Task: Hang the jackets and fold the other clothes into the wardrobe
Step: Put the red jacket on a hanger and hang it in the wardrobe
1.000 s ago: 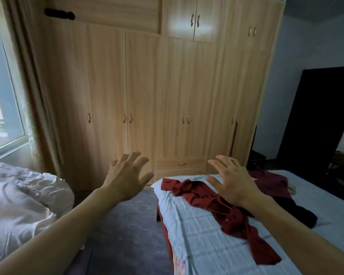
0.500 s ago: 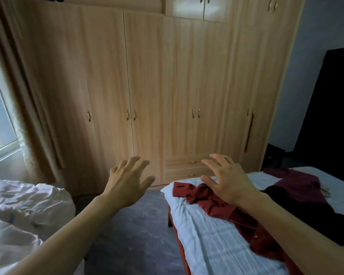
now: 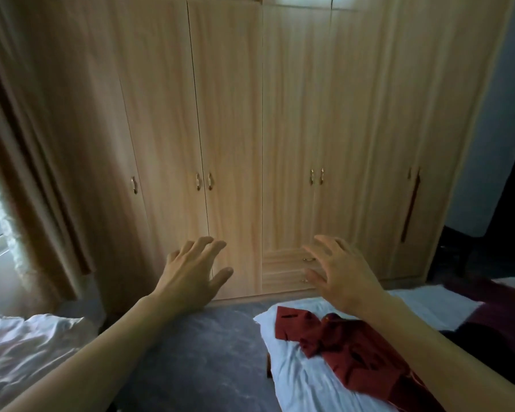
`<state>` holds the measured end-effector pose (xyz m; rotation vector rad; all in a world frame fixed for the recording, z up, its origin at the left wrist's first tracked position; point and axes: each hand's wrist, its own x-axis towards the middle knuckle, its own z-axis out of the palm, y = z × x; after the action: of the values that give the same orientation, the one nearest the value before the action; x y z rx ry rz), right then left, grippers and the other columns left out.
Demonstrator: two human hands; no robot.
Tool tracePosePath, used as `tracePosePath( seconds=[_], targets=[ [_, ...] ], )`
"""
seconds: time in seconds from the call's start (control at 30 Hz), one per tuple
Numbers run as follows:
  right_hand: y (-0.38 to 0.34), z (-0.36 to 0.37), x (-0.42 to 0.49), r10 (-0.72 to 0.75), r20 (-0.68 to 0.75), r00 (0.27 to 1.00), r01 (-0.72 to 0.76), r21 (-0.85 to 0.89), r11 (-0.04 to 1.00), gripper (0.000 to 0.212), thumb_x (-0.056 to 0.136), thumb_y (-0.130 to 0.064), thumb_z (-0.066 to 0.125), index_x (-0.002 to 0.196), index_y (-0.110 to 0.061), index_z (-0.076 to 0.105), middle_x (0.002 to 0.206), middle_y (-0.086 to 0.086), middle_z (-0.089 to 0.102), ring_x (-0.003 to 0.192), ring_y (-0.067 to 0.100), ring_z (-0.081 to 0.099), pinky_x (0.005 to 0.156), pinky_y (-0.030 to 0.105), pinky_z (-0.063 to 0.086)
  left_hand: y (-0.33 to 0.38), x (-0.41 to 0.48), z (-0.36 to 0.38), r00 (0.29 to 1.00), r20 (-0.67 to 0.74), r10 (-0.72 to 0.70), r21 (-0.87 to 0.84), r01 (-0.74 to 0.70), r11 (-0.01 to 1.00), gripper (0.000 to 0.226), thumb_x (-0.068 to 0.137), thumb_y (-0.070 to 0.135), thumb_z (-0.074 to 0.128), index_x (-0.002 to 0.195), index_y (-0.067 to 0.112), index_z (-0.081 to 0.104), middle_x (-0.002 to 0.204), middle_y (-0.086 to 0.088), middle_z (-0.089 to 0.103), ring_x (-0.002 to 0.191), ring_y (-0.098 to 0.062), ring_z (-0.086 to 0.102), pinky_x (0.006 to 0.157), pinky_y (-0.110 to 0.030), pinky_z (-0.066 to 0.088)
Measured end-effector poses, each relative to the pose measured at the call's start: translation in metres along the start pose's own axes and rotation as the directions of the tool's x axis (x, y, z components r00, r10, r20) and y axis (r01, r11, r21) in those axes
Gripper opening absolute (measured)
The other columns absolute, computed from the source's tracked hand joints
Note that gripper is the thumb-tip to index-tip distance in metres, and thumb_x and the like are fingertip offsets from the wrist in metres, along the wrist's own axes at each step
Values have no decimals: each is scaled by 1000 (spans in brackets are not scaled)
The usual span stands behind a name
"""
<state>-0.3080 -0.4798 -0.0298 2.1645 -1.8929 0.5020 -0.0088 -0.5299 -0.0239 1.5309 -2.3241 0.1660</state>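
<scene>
A light wooden wardrobe (image 3: 280,114) fills the wall ahead, all its doors closed, with two small drawers low in the middle. A crumpled red garment (image 3: 348,343) lies on the pale bed (image 3: 304,382) at the lower right. Behind it, at the right edge, lie a darker maroon garment (image 3: 500,304) and a black one (image 3: 473,340). My left hand (image 3: 191,272) is stretched out over the floor, fingers spread, holding nothing. My right hand (image 3: 339,272) hovers above the bed's near corner, fingers spread, empty, in front of the drawers.
A second bed with rumpled white bedding (image 3: 21,346) is at the lower left. A brown curtain (image 3: 36,173) hangs beside a window on the left. Grey floor (image 3: 197,352) runs between the beds up to the wardrobe. A dark doorway stands at the far right.
The view has moved closer to the wardrobe and tilted down. Both hands stay outstretched and empty; the red garment now lies below my right wrist rather than under the hand.
</scene>
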Motion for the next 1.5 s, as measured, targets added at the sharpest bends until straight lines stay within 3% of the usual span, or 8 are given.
tracePosePath(
  seconds=[0.33,0.63,0.83,1.23,1.5],
  targets=[
    [8,79,136,30,30,999,-31,24,999,60,97,-57,44,149,-29,37,157,-3,31,142,17,29,114,37,29,-85,140,81,997,-35,73,-20,-74,997,62,92,67,40,145,34,34,155,7,33,138,-20,39,113,-50,32],
    [8,129,277,113,13,993,-112,-67,991,60,98,-56,42,148,-25,37,152,-2,36,137,17,35,105,35,34,-178,287,139,982,-23,186,-39,-187,982,62,92,66,38,143,31,36,151,5,38,134,-20,42,109,-48,37],
    [33,184,345,185,57,981,-181,-70,981,60,98,-57,41,149,-26,36,150,-4,38,136,18,35,107,39,35,-205,374,182,975,11,222,-70,-221,973,63,92,65,37,143,29,38,150,4,39,132,-21,43,108,-47,37],
    [156,274,480,382,-2,924,-382,-41,923,54,98,-50,49,144,-22,42,149,1,39,136,23,35,105,39,33,-174,592,281,912,111,395,-82,-388,918,62,95,62,37,146,26,36,152,3,36,135,-21,38,108,-43,34],
    [234,278,534,539,-65,840,-543,-142,828,56,96,-56,44,140,-22,45,150,1,39,138,23,33,107,44,35,-119,723,319,825,40,563,-186,-547,816,60,96,60,38,146,27,36,152,5,35,137,-19,34,109,-42,34]
  ],
)
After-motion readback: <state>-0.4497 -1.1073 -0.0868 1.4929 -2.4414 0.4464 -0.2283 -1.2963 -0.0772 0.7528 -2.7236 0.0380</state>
